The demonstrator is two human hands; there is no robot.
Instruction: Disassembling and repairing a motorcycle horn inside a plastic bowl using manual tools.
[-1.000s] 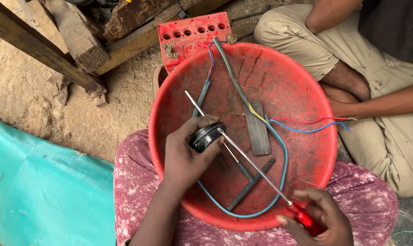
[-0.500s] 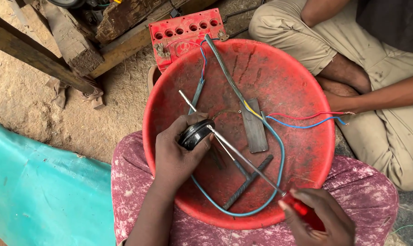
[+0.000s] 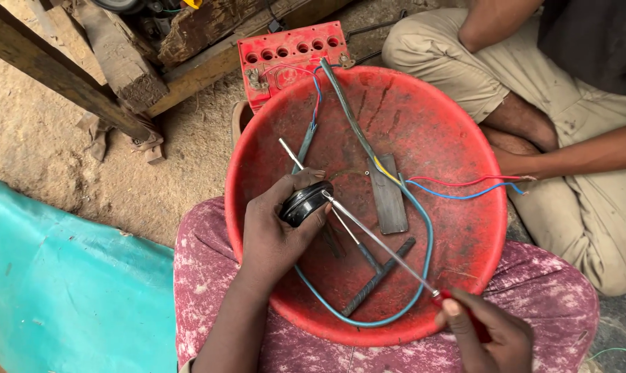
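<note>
Red plastic, scuffed and dusty: a wide round basin (image 3: 458, 124) rests across the lap of a seated person in mottled pink trousers (image 3: 209, 290). Over its near-left part, the left hand (image 3: 275, 231) is clenched around a small round black part (image 3: 305, 202) with a pale rim, fingers wrapped behind it and the thumb across its front. The right hand (image 3: 486, 331), at the basin's near rim, grips the red handle of a long screwdriver (image 3: 382, 242); its thin metal shaft runs up and to the left, and the tip touches the edge of the black part.

Inside the basin lie a blue wire (image 3: 423, 269) curving along the bottom, a flat grey metal bar (image 3: 387, 197), and a dark T-shaped tool (image 3: 375, 280) beneath the screwdriver shaft. A second thin metal rod (image 3: 290, 153) pokes out past the left fingers. A grey cable (image 3: 344, 110) runs in over the far rim, and red and blue wires (image 3: 465, 186) stretch to the right edge, where another person's hand (image 3: 517, 162) rests; that person sits cross-legged in khaki trousers (image 3: 589, 138).

Just beyond the basin's far rim sits a red box with a row of round holes (image 3: 292, 52). Rough wooden beams (image 3: 71, 86) stand on the sandy ground at the left, and a teal sheet (image 3: 57, 283) covers the near-left corner.
</note>
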